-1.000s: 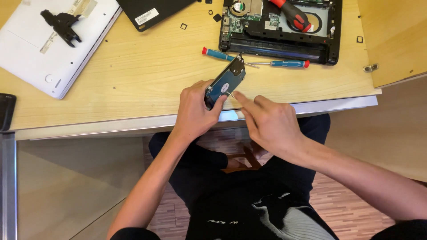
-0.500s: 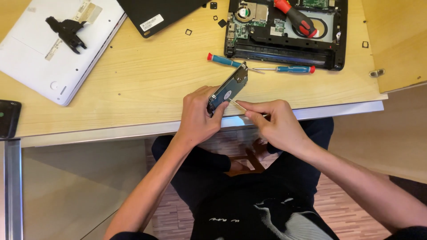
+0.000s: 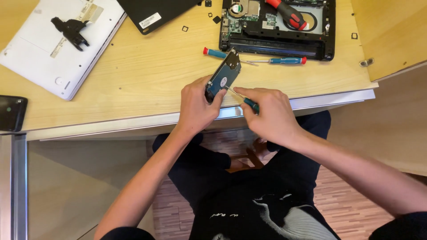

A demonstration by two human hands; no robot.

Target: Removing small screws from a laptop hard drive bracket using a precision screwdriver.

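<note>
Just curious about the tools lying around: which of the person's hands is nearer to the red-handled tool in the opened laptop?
Right. The right hand is below the red-handled tool; the left hand is farther left, holding the hard drive.

Hard drive [image 3: 224,76] stood tilted at near edge of worktop [image 3: 133,84], between left hand [image 3: 195,106] and right hand [image 3: 269,113]. Behind it, two screwdrivers [image 3: 284,60] lay in line. Opened laptop base [image 3: 278,29] lay farther back, another screwdriver [image 3: 287,12] on it. Closed laptop [image 3: 53,49] lay far left, bracket [image 3: 71,31] on top.
</note>
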